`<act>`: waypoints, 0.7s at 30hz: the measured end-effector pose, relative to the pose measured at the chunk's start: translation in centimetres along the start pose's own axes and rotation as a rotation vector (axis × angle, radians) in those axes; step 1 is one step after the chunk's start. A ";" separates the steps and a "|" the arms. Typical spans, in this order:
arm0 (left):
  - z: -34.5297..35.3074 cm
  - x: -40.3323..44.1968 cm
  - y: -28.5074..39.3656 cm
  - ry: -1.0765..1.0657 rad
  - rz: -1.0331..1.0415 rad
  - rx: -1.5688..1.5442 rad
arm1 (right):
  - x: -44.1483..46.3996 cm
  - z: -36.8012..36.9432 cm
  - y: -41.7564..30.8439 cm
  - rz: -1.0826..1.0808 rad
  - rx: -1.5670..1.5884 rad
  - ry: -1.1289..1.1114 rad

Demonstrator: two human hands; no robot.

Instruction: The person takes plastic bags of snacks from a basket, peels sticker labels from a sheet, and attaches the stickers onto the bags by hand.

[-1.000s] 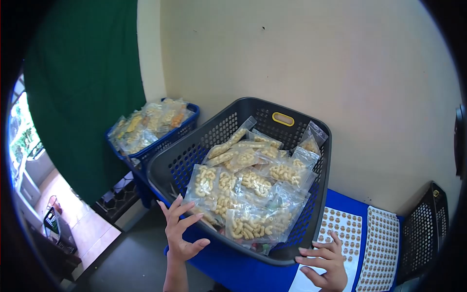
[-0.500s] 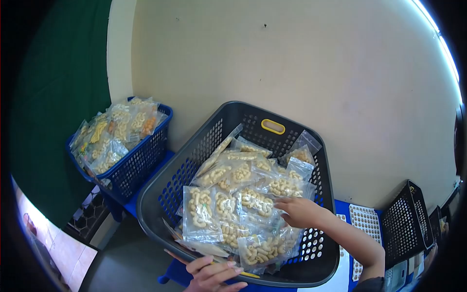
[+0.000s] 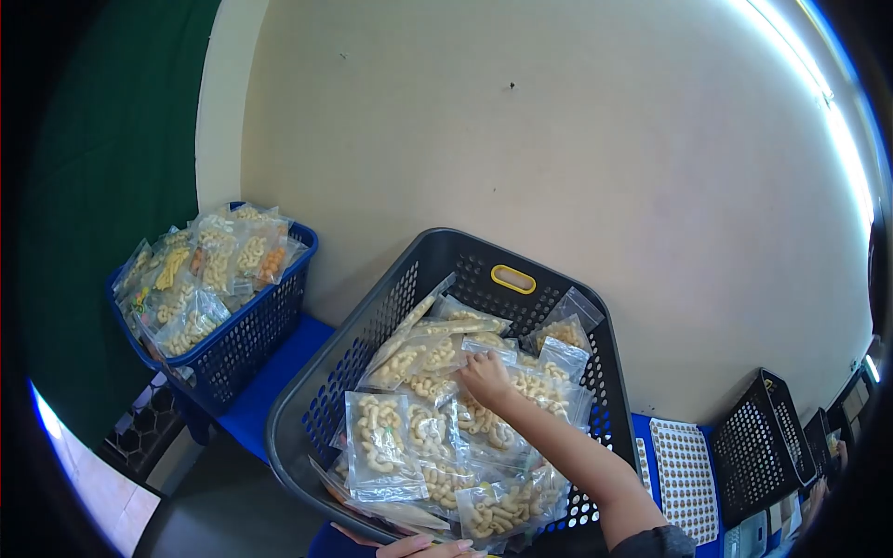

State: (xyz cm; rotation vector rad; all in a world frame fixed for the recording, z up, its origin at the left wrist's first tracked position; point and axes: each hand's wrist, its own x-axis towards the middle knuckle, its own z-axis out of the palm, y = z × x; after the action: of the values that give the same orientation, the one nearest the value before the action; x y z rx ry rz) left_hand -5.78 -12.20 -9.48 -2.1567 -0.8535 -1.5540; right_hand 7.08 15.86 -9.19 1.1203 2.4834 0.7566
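A large black basket (image 3: 349, 335) with a yellow-rimmed handle hole is filled with clear plastic packets of pale, curved macaroni-like snacks. My right hand (image 3: 486, 379) reaches into the middle of the pile, fingers closed at the edge of a snack packet (image 3: 435, 355); the fingertips are partly hidden. At the basket's near rim, my left hand (image 3: 423, 548) grips the edge, with only its fingers in view at the bottom. Another packet (image 3: 383, 442) lies face up at the near left of the pile.
A blue basket (image 3: 265, 312) heaped with similar packets stands on a blue-covered table (image 3: 246, 400) at the left. Sheets of round stickers (image 3: 686, 474) lie to the right, beside another black basket (image 3: 749, 456). A wall rises behind.
My right hand has moved from the right part of the pile to its upper middle, and its fingers have closed at a packet. My left hand stays at the near rim, lower in view.
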 end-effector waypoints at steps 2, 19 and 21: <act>0.1 0.0 0.2 0.003 -0.014 0.009 | -0.5 0.2 0.6 0.041 0.048 0.134; -0.6 2.1 3.8 0.249 -0.312 -0.183 | -32.8 -16.7 3.2 0.204 0.326 0.781; 0.4 2.1 5.0 0.506 -0.142 -0.510 | -36.9 -15.4 1.2 0.259 0.321 0.864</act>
State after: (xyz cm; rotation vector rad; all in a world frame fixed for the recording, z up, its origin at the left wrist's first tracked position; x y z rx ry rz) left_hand -1.76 -15.22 -7.27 -1.8651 -0.4813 -2.4588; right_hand 24.22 -16.79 6.41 1.4733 3.2972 1.1265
